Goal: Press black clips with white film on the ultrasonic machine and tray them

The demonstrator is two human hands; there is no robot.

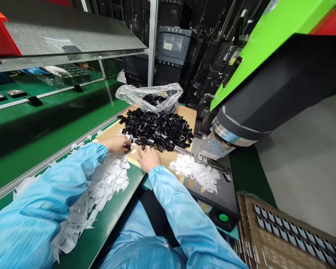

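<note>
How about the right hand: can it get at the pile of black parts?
Probably yes: the right hand is at the near edge of the black pile, nothing visible between them.

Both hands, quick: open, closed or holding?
Left hand: fingers curled at a small black part; whether it's gripped can't be told.
Right hand: at the pile of black parts; grip can't be told.
</note>
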